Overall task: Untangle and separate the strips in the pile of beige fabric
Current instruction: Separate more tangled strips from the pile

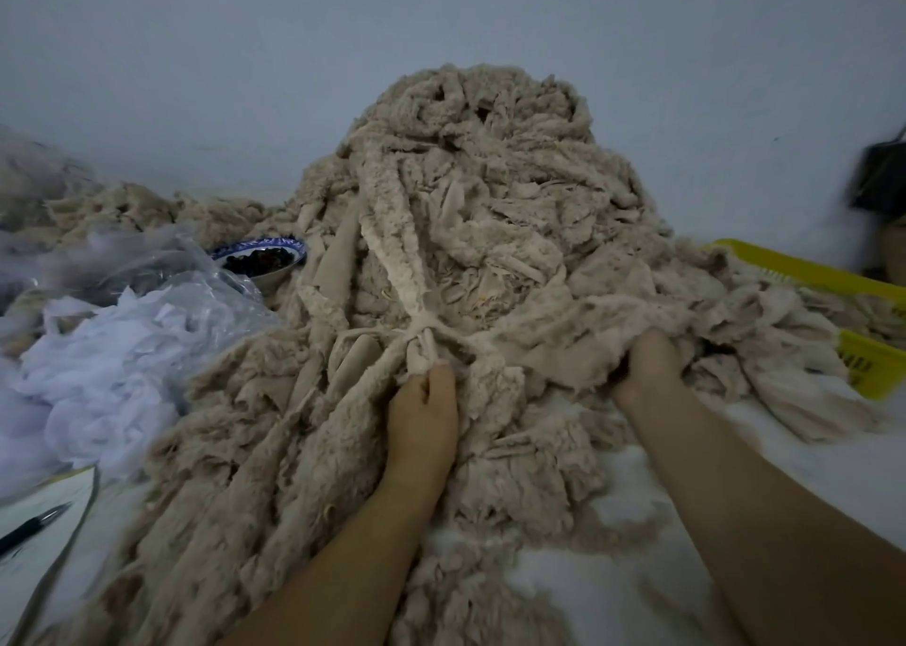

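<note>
Left hand [424, 415] tight around bunched strips [420, 344]

The right hand [654, 363] has its fingers buried in the fabric pile [490, 194]. The yellow basket [804, 273] runs off the right edge; the pen [34, 528] is blurred.

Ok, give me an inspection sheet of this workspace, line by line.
Surface: white surface, mostly covered by fabric.
Job's things: beige fabric pile, tall and tangled; bunched strips at its front.
Clutter: bowl with dark contents, plastic bag of white scraps, pen, yellow basket partly under fabric.
Hands: left hand grips the bunched strips; right hand has fingers buried in the pile, grip hidden.
Cables: nothing seen.
Surroundings: plain wall; blurred black object at right.
</note>
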{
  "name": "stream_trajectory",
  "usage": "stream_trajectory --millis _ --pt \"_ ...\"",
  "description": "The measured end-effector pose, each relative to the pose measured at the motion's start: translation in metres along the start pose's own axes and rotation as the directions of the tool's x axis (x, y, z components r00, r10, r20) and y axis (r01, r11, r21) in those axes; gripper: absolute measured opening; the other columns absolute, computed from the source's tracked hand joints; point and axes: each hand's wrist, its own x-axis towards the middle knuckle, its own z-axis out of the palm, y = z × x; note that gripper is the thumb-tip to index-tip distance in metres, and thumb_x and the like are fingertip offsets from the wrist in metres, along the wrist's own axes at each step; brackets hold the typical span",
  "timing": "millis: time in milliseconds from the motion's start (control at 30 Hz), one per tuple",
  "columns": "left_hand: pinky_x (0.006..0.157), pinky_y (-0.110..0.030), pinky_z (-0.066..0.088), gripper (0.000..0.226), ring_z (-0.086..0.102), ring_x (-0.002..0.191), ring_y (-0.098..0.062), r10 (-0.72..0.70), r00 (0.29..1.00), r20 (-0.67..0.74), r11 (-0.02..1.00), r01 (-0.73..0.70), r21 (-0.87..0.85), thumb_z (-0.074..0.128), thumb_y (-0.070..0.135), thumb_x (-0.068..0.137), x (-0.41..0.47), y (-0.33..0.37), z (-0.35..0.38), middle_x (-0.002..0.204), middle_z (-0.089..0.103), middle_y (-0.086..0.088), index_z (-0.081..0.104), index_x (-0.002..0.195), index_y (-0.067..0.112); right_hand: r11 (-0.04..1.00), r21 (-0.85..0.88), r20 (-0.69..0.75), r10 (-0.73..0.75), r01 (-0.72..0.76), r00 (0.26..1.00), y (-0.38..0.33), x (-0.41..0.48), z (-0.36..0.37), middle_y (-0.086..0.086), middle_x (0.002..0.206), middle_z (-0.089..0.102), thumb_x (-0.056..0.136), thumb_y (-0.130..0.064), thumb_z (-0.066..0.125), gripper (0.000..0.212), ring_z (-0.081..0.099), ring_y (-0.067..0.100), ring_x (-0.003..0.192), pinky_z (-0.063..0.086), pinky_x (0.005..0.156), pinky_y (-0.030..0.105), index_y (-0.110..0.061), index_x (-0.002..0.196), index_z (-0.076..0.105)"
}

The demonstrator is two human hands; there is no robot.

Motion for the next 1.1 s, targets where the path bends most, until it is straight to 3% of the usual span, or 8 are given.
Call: stream_trajectory --millis 133,233,400,567,700,867,933,1100 --pt "0.061 -0.029 0.042 0.046 0.052 0.068 -0.017 -0.003 0.998 -0.070 0.994 -0.004 -0.105 0.041 0.049 0.101 -0.001 0.001 -0.003 0.063 0.055 0.010 0.058 0.067 0.023 0.967 -0.250 0.104 -0.027 0.053 0.994 0.014 -0.017 0.004 0.008 0.110 0.065 0.100 -0.013 0.033 0.044 0.063 0.024 0.085 0.056 0.061 0.031 -0.015 0.140 0.052" --pt "0.105 -0.043 0.044 0.054 0.054 0.121 -0.024 -0.014 0.993 -0.116 0.989 -0.003 -0.150 0.033 0.051 0.103 0.004 0.001 -0.006 0.129 0.061 -0.005 0.061 0.129 0.013 0.946 -0.286 0.112 -0.122 0.150 0.986 0.012 -0.022 0.004 0.004 0.117 0.063 0.104 -0.016 0.031 0.045 0.062 0.018 0.088 0.053 0.062 0.028 -0.022 0.146 0.045" --pt "0.093 -0.036 0.041 0.043 0.052 0.111 -0.035 0.124 0.976 -0.179 0.934 -0.054 0.353 0.034 0.030 0.106 0.030 0.000 -0.019 0.126 0.055 -0.024 0.058 0.117 -0.004 0.971 -0.125 0.075 -0.196 0.204 0.978 -0.004 -0.027 -0.010 0.001 0.131 0.058 0.106 -0.020 0.035 0.042 0.061 0.019 0.103 0.055 0.078 0.032 -0.023 0.145 0.048" --pt "0.074 -0.031 0.044 0.038 0.057 0.088 -0.027 -0.066 0.964 0.257 0.443 -0.202 0.873 0.039 0.044 0.102 0.030 0.024 -0.025 0.095 0.062 -0.009 0.056 0.090 0.011 0.995 0.094 0.319 -0.049 0.020 0.946 0.002 -0.043 -0.029 0.005 0.122 0.069 0.107 -0.023 0.036 0.033 0.068 0.022 0.107 0.056 0.093 0.040 -0.019 0.129 0.060" --pt "0.053 -0.026 0.034 0.044 0.049 0.064 -0.012 0.042 0.924 0.381 0.152 -0.383 0.911 0.040 0.053 0.099 0.011 0.068 -0.017 0.072 0.052 0.004 0.055 0.076 0.018 0.978 0.130 0.541 0.067 -0.161 0.839 0.004 -0.043 -0.036 0.012 0.130 0.066 0.104 -0.036 0.035 0.043 0.063 0.031 0.119 0.045 0.105 0.052 -0.015 0.130 0.063" --pt "0.109 -0.023 0.029 0.056 0.031 0.138 -0.008 0.322 0.732 0.600 0.550 -0.661 0.511 0.056 0.045 0.096 -0.006 0.072 0.013 0.154 0.032 0.010 0.040 0.147 0.031 0.984 0.022 0.653 0.118 -0.175 0.748 0.013 -0.051 -0.036 0.019 0.131 0.064 0.091 -0.036 0.045 0.048 0.063 0.033 0.119 0.054 0.098 0.045 -0.008 0.117 0.073" --pt "0.088 -0.001 0.031 0.043 0.046 0.117 0.000 0.273 0.780 0.563 0.758 -0.534 0.374 0.057 0.032 0.097 -0.005 0.059 0.019 0.138 0.046 0.018 0.049 0.139 0.033 0.987 -0.068 0.653 0.153 -0.144 0.742 0.017 -0.056 -0.035 0.018 0.127 0.066 0.088 -0.036 0.048 0.044 0.065 0.029 0.116 0.058 0.089 0.039 -0.010 0.109 0.077" --pt "0.060 -0.009 0.043 0.032 0.058 0.079 0.006 0.353 0.913 0.206 0.896 -0.393 0.208 0.045 0.013 0.098 0.013 0.025 0.008 0.099 0.067 0.011 0.063 0.105 0.038 0.950 -0.299 0.518 0.082 0.091 0.851 0.022 -0.052 -0.035 0.005 0.101 0.076 0.104 -0.034 0.045 0.036 0.073 0.013 0.092 0.058 0.077 0.027 -0.015 0.100 0.075"
